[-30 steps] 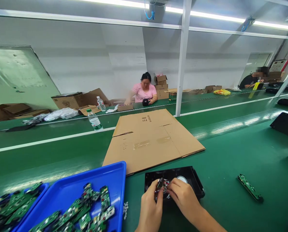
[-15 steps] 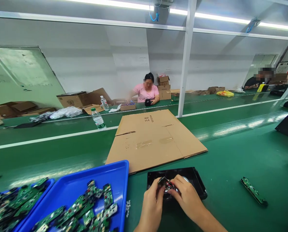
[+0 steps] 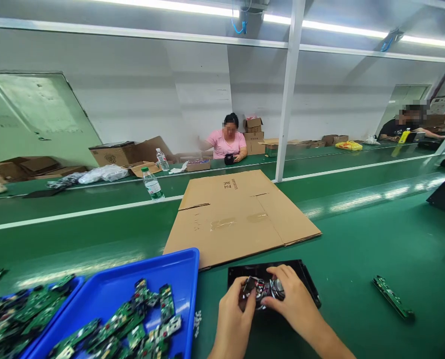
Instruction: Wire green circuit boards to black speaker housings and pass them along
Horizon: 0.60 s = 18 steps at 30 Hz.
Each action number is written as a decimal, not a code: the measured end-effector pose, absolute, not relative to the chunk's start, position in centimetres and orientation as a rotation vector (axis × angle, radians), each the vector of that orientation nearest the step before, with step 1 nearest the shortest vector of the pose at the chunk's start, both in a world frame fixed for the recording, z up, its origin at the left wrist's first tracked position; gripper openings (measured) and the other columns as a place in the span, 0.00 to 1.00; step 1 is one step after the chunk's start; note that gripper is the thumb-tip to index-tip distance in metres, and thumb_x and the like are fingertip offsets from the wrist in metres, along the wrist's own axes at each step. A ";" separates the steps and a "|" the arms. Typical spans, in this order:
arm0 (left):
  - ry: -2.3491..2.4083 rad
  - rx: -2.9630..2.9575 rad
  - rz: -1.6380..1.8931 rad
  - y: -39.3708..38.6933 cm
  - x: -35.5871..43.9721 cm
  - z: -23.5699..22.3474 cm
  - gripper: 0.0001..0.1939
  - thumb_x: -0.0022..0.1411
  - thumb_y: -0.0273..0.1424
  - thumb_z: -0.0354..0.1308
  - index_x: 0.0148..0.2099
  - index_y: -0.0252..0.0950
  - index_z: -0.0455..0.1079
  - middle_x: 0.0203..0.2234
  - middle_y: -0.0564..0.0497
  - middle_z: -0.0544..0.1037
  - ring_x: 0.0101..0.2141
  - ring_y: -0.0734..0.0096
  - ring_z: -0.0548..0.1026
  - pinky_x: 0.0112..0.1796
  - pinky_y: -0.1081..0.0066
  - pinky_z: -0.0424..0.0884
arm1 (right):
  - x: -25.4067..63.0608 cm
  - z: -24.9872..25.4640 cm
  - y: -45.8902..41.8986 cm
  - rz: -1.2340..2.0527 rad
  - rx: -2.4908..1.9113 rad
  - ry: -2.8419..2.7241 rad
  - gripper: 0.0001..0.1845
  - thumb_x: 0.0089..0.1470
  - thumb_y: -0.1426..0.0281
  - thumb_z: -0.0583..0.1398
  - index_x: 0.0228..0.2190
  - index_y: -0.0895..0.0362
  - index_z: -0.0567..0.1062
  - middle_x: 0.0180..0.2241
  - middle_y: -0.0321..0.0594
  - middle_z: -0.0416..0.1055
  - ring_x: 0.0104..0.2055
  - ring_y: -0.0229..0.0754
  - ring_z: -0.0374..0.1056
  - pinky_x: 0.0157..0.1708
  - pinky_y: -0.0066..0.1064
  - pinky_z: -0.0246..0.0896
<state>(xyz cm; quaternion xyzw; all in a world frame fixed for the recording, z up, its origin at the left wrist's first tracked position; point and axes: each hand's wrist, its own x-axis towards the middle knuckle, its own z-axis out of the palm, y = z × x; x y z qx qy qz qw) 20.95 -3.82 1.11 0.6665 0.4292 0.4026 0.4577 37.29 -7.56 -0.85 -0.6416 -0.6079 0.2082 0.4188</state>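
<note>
At the front of the bench lies a shallow black plastic housing [image 3: 309,277], partly hidden by my hands. My left hand [image 3: 232,314] is closed over its left part, thumb and fingers pinching a small dark part [image 3: 249,284]. Red and dark wires [image 3: 260,287] show between the hands. My right hand [image 3: 297,304] curls its thumb and fingers round a round silver piece [image 3: 277,288] that looks like a speaker's back. Whether that piece is fixed in the housing I cannot tell.
A blue tray [image 3: 195,299] of green circuit boards stands left, beside another heaped with boards. Flattened cardboard [image 3: 240,209] lies beyond the housing. One circuit board [image 3: 393,297] rests at right. A water bottle [image 3: 153,184] and a white post [image 3: 287,99] stand farther back. Two people sit across.
My right hand has opened wider and shifted right, from the wires to the round silver piece, which shows more now. My left hand keeps its pinch nearly in place.
</note>
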 end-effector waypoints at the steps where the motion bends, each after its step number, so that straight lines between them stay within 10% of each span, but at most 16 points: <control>1: 1.059 1.596 1.003 -3.8 21.0 1.1 0.09 0.57 0.36 0.57 0.37 0.37 0.72 0.31 0.49 0.80 0.32 0.63 0.79 0.34 0.70 0.75 | 37.6 -0.6 -7.5 0.626 -1.594 -1.463 0.23 0.44 0.70 0.66 0.44 0.54 0.72 0.40 0.39 0.70 0.39 0.43 0.67 0.39 0.32 0.65; 7: 1.041 1.452 1.090 -3.7 21.1 1.1 0.14 0.55 0.39 0.60 0.39 0.35 0.71 0.33 0.45 0.80 0.34 0.60 0.79 0.36 0.67 0.77 | 37.5 0.4 -7.7 1.106 -1.347 -1.232 0.11 0.48 0.63 0.61 0.32 0.57 0.73 0.29 0.36 0.72 0.32 0.38 0.67 0.30 0.26 0.64; 18: 1.069 1.461 1.083 -3.9 21.3 0.7 0.13 0.57 0.40 0.60 0.39 0.37 0.71 0.35 0.46 0.81 0.35 0.57 0.79 0.37 0.67 0.77 | 36.3 -0.8 -7.8 0.625 -1.369 -1.603 0.10 0.58 0.74 0.56 0.35 0.53 0.78 0.35 0.38 0.75 0.38 0.40 0.70 0.39 0.28 0.64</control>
